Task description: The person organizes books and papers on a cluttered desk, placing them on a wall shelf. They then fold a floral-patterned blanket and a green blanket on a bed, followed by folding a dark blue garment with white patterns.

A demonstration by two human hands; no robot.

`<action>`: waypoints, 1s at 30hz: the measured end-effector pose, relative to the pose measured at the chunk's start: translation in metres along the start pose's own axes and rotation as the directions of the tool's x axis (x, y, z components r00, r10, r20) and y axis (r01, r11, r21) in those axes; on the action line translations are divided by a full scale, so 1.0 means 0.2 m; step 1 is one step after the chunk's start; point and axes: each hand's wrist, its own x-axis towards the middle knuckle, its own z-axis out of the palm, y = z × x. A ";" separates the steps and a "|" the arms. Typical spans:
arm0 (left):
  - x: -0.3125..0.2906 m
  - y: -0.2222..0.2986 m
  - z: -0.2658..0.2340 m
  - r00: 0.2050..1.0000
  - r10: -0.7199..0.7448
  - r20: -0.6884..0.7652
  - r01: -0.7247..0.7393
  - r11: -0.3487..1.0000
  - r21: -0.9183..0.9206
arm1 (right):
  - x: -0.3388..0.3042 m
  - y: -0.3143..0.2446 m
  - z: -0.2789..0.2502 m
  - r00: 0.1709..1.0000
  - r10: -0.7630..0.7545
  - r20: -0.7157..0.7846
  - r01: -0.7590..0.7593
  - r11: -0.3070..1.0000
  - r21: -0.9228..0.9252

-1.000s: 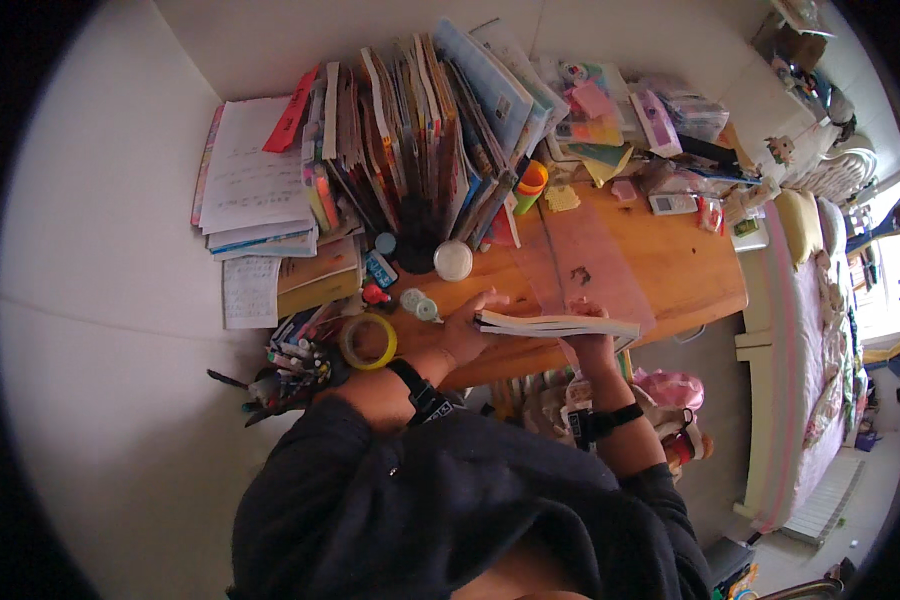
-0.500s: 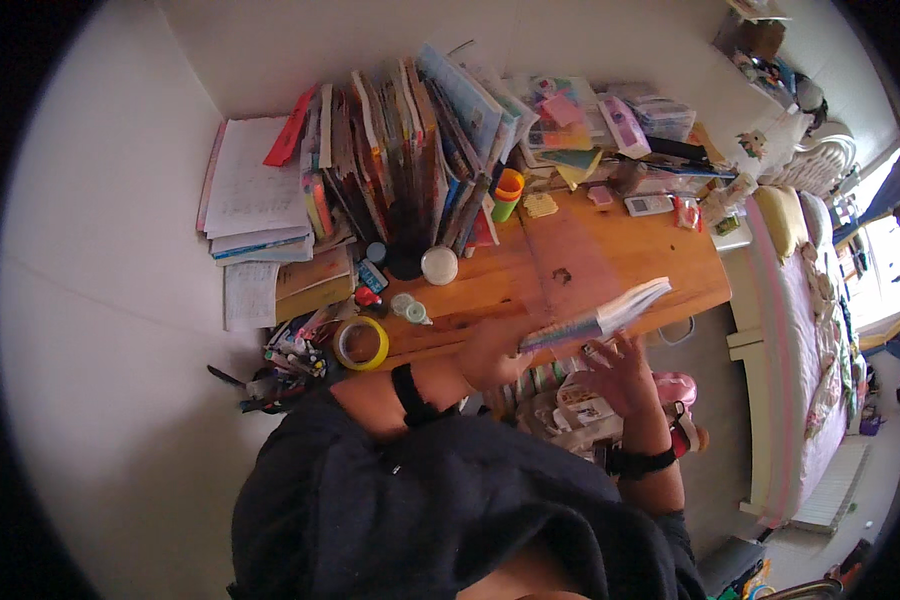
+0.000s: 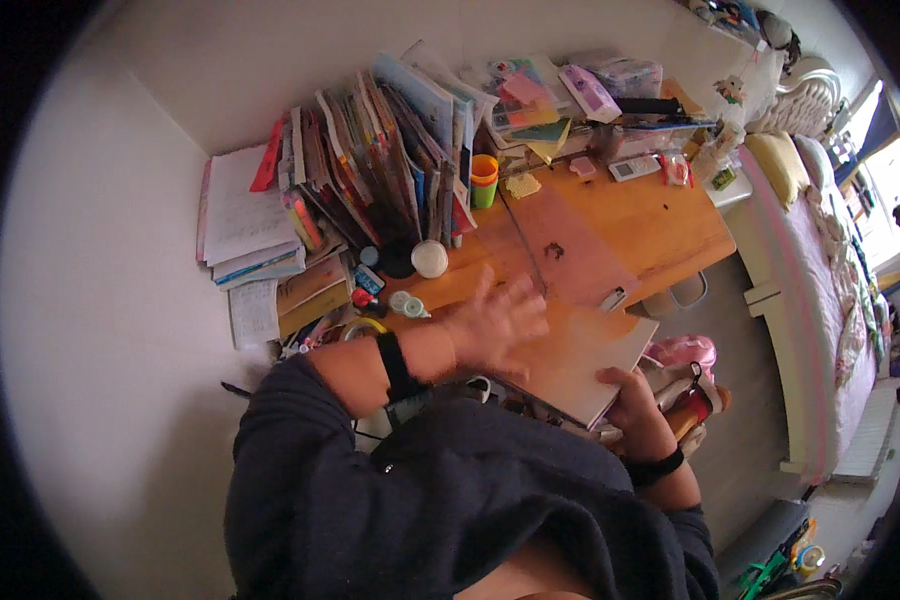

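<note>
A thin book or notebook with a pale, plain upper face lies tilted at the near edge of the wooden desk. My right hand grips its near right corner, thumb on top and fingers underneath. Over the desk, left of the book, my left hand is spread with nothing in it, slightly blurred by motion. Close beyond that hand sit a round white-lidded jar and a pale green correction tape. Part of a yellow tape roll shows behind my left forearm.
A row of upright books leans along the wall at the back left, beside a stack of papers. Orange and green cups and a white remote-like device stand farther back. A bed is at the right.
The book has come nearer and turned its pale face up. My left hand has let go of it and moved left, spreading its fingers; my right hand has closed on its corner.
</note>
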 end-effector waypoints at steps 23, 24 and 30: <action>-0.08 -0.69 -0.07 0.804 -0.583 -0.118 0.552 0.659 0.510 | 0.06 -0.21 0.07 0.955 -0.198 0.222 0.290 0.786 -0.546; -0.05 -0.68 -0.07 0.810 -0.575 -0.115 0.543 0.662 0.516 | 0.07 -0.23 0.08 0.949 -0.193 0.248 0.304 0.763 -0.571; 0.17 -0.75 0.00 0.845 -0.485 -0.225 0.527 0.685 0.502 | 0.09 -0.30 0.20 0.924 -0.127 0.361 0.354 0.644 -0.678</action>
